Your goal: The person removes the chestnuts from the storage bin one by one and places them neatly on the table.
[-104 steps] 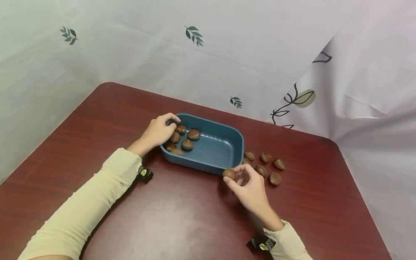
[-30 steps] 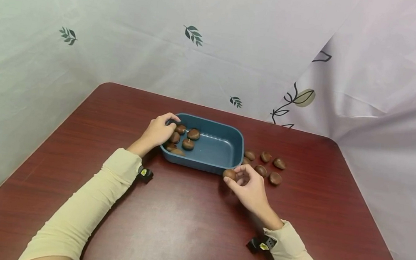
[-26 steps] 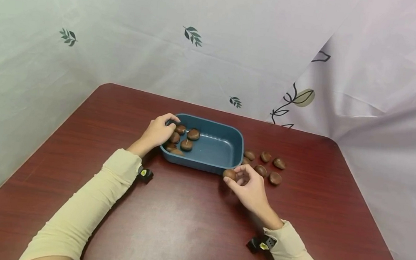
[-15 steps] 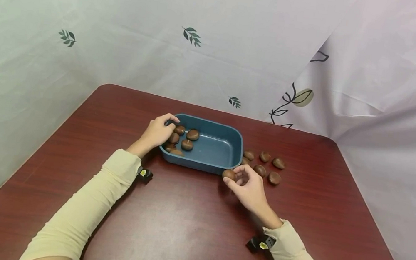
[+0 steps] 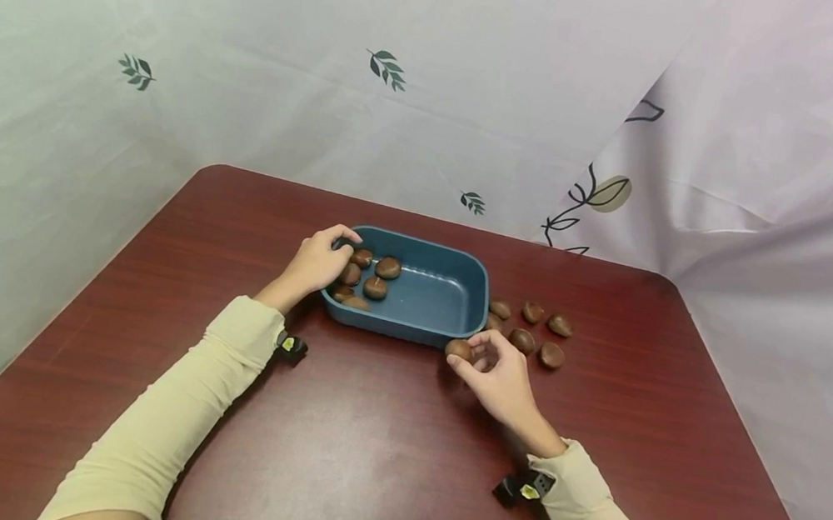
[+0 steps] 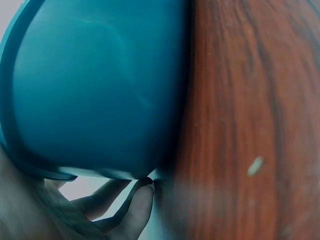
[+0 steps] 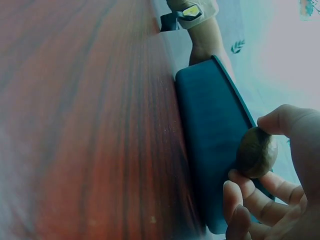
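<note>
A blue rectangular tray stands on the table with several brown chestnuts in its left half. My left hand grips the tray's left end, thumb and index finger over the rim; in the left wrist view, fingers of this hand curl beneath the tray wall. My right hand pinches one chestnut between thumb and fingers, just outside the tray's front right corner. The right wrist view shows that chestnut in front of the tray's outer wall.
Several loose chestnuts lie on the dark red table to the right of the tray, one partly hidden against its side. A pale cloth with leaf prints hangs behind the table. Each wrist carries a small black device.
</note>
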A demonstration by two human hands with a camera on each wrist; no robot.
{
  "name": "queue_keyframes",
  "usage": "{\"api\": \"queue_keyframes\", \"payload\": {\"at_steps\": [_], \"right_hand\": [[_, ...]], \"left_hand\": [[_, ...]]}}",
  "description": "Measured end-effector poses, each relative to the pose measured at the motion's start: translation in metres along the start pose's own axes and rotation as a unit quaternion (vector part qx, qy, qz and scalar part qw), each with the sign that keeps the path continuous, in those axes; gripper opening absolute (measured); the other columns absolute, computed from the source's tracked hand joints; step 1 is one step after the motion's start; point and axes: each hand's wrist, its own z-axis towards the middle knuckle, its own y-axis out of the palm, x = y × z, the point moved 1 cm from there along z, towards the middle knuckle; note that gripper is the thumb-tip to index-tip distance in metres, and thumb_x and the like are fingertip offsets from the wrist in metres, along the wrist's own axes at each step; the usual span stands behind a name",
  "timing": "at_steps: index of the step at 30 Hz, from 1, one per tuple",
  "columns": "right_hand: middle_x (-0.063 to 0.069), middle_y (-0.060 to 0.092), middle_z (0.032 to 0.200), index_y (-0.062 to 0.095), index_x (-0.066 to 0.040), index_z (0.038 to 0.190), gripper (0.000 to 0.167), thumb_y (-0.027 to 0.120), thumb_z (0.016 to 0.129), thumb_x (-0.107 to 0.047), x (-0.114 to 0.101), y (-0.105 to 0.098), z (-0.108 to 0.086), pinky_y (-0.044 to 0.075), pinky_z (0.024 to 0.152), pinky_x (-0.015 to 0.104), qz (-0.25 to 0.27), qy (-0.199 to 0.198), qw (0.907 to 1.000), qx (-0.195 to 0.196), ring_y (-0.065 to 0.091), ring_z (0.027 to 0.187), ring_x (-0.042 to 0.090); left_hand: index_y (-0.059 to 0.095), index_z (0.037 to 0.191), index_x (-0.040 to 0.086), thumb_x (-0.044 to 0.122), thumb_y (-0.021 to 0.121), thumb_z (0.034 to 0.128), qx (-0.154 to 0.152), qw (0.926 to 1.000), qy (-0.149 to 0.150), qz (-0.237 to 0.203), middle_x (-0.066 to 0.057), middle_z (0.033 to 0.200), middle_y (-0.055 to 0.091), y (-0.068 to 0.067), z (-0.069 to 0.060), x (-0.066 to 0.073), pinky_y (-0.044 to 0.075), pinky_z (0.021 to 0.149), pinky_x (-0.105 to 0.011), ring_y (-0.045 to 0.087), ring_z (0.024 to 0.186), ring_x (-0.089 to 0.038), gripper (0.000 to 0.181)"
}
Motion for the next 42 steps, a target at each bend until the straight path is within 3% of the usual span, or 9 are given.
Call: {"api": "queue_keyframes", "payload": {"at_steps": [7, 18, 25, 28, 32, 38, 42], "right_hand": [[0.017, 0.064, 0.085, 0.063, 0.004, 0.096, 0.025, 0.080, 0.079, -0.002, 0.001, 0.001, 0.000, 0.048, 0.061, 0.023, 0.000, 0.004, 1.0000, 0.000, 0.059, 0.064, 0.020], [0.017, 0.064, 0.085, 0.062, 0.004, 0.095, 0.024, 0.079, 0.080, -0.002, 0.003, 0.002, -0.001, 0.047, 0.061, 0.021, -0.002, 0.015, 0.9999, -0.002, 0.059, 0.065, 0.018], [0.012, 0.065, 0.086, 0.063, -0.003, 0.097, 0.026, 0.082, 0.080, -0.009, 0.040, 0.009, 0.006, 0.048, 0.061, 0.022, 0.000, 0.024, 0.9997, 0.003, 0.059, 0.064, 0.016], [0.010, 0.066, 0.087, 0.064, -0.005, 0.098, 0.027, 0.083, 0.079, -0.012, 0.046, 0.010, 0.007, 0.048, 0.062, 0.022, 0.001, 0.024, 0.9997, 0.003, 0.059, 0.065, 0.015], [0.011, 0.066, 0.086, 0.064, -0.004, 0.097, 0.027, 0.083, 0.079, -0.010, 0.046, 0.010, 0.008, 0.047, 0.061, 0.023, -0.001, 0.026, 0.9997, 0.004, 0.060, 0.065, 0.019], [0.018, 0.065, 0.085, 0.062, 0.003, 0.095, 0.023, 0.079, 0.080, -0.003, 0.011, 0.004, 0.001, 0.047, 0.061, 0.022, -0.004, 0.019, 0.9998, -0.004, 0.060, 0.064, 0.019], [0.011, 0.065, 0.085, 0.063, -0.003, 0.096, 0.025, 0.081, 0.081, -0.011, 0.029, 0.007, 0.003, 0.048, 0.062, 0.024, 0.002, 0.017, 0.9998, -0.006, 0.060, 0.064, 0.015]], "left_hand": [[0.059, 0.129, 0.019, 0.023, 0.041, 0.1024, 0.003, 1.0000, -0.005, -0.005, -0.009, 0.075, 0.048, 0.000, 0.000, 0.000, 0.036, 0.057, -0.037, 0.030, 0.047, -0.016, 0.032], [0.060, 0.127, 0.019, 0.023, 0.042, 0.1022, 0.006, 1.0000, -0.002, -0.004, -0.007, 0.067, 0.044, 0.001, 0.001, -0.001, 0.035, 0.056, -0.037, 0.029, 0.047, -0.016, 0.031], [0.060, 0.128, 0.018, 0.023, 0.042, 0.1027, 0.005, 1.0000, 0.002, -0.003, -0.004, 0.061, 0.041, 0.000, 0.001, -0.001, 0.035, 0.054, -0.036, 0.029, 0.046, -0.015, 0.032], [0.060, 0.128, 0.018, 0.023, 0.042, 0.1029, 0.005, 1.0000, 0.002, -0.005, -0.003, 0.060, 0.041, 0.000, 0.001, -0.001, 0.035, 0.053, -0.035, 0.029, 0.046, -0.015, 0.032], [0.060, 0.128, 0.019, 0.024, 0.042, 0.1029, 0.006, 1.0000, 0.002, -0.004, -0.004, 0.063, 0.043, 0.000, 0.000, 0.000, 0.036, 0.053, -0.035, 0.029, 0.046, -0.015, 0.031], [0.061, 0.127, 0.019, 0.023, 0.043, 0.1022, 0.006, 1.0000, -0.001, -0.003, -0.008, 0.067, 0.045, 0.000, 0.001, 0.000, 0.035, 0.055, -0.036, 0.029, 0.047, -0.017, 0.031], [0.060, 0.128, 0.018, 0.023, 0.042, 0.1026, 0.005, 1.0000, -0.001, -0.005, -0.008, 0.069, 0.046, 0.001, 0.001, -0.001, 0.036, 0.054, -0.036, 0.029, 0.047, -0.016, 0.032]]}}
